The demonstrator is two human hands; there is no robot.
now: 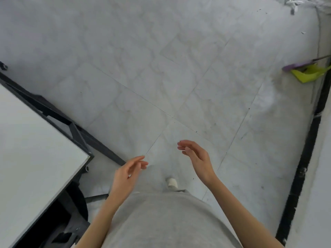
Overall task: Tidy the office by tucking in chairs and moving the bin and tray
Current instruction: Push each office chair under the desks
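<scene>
The view looks straight down at a pale tiled floor (161, 68). Both hands hang in front of the body, above the floor, and hold nothing. The left hand (128, 173) has its grip apart, fingers loosely curved and pointing forward. The right hand (196, 158) also has its grip apart, palm turned inward toward the left hand, fingers relaxed. The 2 hands are near each other but do not touch.

A white bench (32, 149) with a dark frame fills the lower left. Dark furniture parts show below its corner; they are too blurred to tell whether they belong to a chair. No bin or tray can be identified. A yellow-green dustpan (306, 75) lies at the right edge beside a purple handle (300, 64), close to a black skirting strip (302, 167). 1 white shoe tip (172, 183) shows below the hands.
</scene>
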